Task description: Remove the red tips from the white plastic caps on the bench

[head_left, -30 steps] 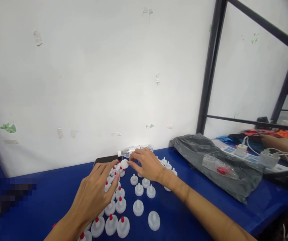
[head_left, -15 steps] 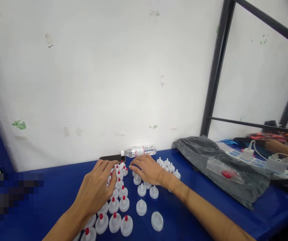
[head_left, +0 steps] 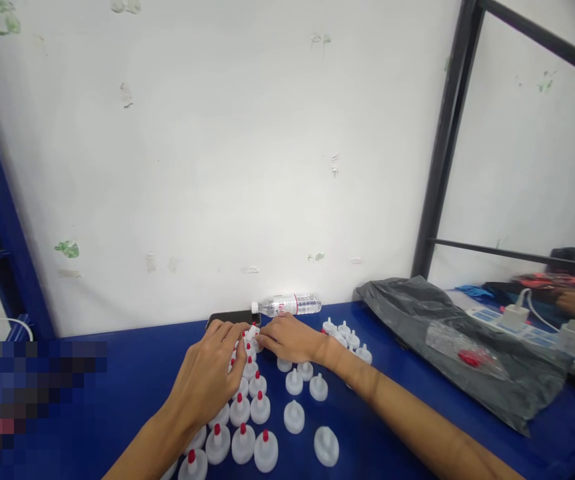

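At the far end of the rows, a white nozzle cap [head_left: 253, 332] is tilted between my two hands. My left hand [head_left: 216, 360] curls over the red-tipped caps, with its fingertips closed at this cap's left side. From the right, my right hand [head_left: 291, 337] reaches in palm down, its fingers together at the same cap; the exact contact is partly hidden. Several white caps with red tips [head_left: 243, 443] stand upright in rows below and beside my left hand. Plain white caps [head_left: 294, 417] without red tips stand under and in front of my right wrist.
A clear plastic bottle [head_left: 292, 305] lies against the wall, beside a black phone-like object [head_left: 232, 317]. More plain caps [head_left: 352, 339] cluster beyond my right forearm. On the right lie a grey plastic bag [head_left: 407, 313], a clear packet of red pieces [head_left: 467, 353] and a power strip [head_left: 487, 317].
My hands have come closer together, the right one moving left to the tilted cap. The camera view has shifted slightly, so the scene sits further right.
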### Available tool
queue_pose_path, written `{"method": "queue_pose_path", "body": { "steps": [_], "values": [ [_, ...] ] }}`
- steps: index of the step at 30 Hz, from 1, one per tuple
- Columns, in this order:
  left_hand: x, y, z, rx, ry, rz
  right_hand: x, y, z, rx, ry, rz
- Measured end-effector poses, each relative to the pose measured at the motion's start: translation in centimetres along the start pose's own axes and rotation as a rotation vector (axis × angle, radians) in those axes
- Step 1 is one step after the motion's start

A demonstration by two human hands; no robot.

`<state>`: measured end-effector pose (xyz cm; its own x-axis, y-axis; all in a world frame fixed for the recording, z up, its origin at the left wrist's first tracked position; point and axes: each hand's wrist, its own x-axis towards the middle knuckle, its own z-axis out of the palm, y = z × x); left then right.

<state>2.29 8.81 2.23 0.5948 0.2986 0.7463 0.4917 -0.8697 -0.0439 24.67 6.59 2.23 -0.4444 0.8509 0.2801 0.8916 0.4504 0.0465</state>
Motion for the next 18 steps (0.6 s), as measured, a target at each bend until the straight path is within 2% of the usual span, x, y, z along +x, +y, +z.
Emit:
{"method": "queue_pose_path", "body": {
  "steps": [12, 18],
  "values": [
    [-0.01, 0.0, -0.08, -0.003, -0.021, -0.022, -0.47, -0.06, 0.15, -0.016, 0.065, 0.016],
    [-0.03, 0.06, -0.1, -0.011, -0.023, -0.024, -0.18, 0.21, 0.55, 0.045, 0.068, -0.057]
  ]
}}
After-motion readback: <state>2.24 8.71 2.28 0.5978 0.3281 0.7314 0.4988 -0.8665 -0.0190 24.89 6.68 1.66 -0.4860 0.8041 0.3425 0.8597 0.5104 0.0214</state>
